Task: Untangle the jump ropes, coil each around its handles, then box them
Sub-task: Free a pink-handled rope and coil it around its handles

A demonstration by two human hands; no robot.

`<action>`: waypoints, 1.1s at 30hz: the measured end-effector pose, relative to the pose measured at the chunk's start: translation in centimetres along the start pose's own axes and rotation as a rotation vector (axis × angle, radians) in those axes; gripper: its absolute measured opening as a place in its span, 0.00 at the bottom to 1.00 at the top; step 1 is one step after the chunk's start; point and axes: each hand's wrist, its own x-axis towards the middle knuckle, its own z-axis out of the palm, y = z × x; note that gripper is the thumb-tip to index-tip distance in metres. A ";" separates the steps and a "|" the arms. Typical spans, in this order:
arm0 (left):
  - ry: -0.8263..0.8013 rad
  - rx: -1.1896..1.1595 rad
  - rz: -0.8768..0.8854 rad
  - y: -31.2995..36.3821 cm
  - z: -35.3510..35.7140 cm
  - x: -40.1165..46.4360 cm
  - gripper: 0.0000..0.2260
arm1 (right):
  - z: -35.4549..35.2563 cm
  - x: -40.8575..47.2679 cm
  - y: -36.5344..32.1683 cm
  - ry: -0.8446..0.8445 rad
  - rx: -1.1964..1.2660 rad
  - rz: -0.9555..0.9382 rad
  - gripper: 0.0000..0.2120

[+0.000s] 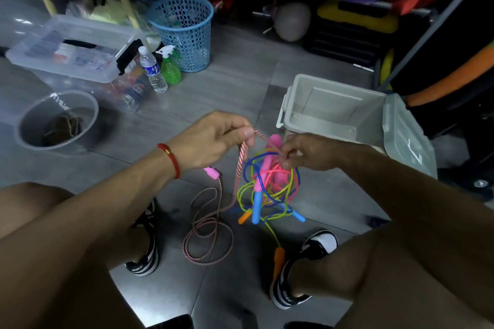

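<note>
My left hand point(216, 139) pinches a pink-and-white twisted jump rope point(208, 235) between thumb and fingers. That rope hangs down and lies in loops on the floor, with its pink handle point(212, 172) below my left wrist. My right hand point(307, 153) pinches the top of a tangle of jump ropes point(268, 187) in blue, yellow-green and pink, lifted above the floor. Pink, blue and orange handles hang in the tangle. One orange handle point(278, 262) lies by my right shoe. An open grey box point(334, 109) stands behind my right hand, its lid point(407, 136) leaning at its right side.
A clear round tub point(57, 120) sits at the left. Behind it are a clear lidded bin point(72, 51), a water bottle point(153, 71), a green spray bottle point(170, 67) and a blue mesh basket point(184, 32). Rolled mats and gear fill the back. My shoes flank the ropes.
</note>
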 end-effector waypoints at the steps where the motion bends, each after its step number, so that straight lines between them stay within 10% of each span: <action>1: -0.017 -0.015 -0.033 0.0 -0.4 -0.2 0.11 | -0.5 -0.1 0.3 0.043 0.007 -0.005 0.05; 7: -0.042 -0.107 -0.284 -0.7 0.1 -0.3 0.09 | -1.3 -0.1 -1.0 0.085 -0.049 -0.055 0.20; 16: 0.011 0.133 -0.191 0.5 4.1 0.6 0.13 | -1.3 0.0 -3.5 0.112 0.048 -0.080 0.10; 27: 0.257 -0.444 -0.395 1.8 2.8 0.6 0.11 | 1.0 0.2 -2.4 0.085 0.367 0.035 0.19; 33: 0.230 -0.641 -0.384 2.6 2.1 0.9 0.12 | 1.5 0.6 -2.7 0.275 0.093 0.027 0.11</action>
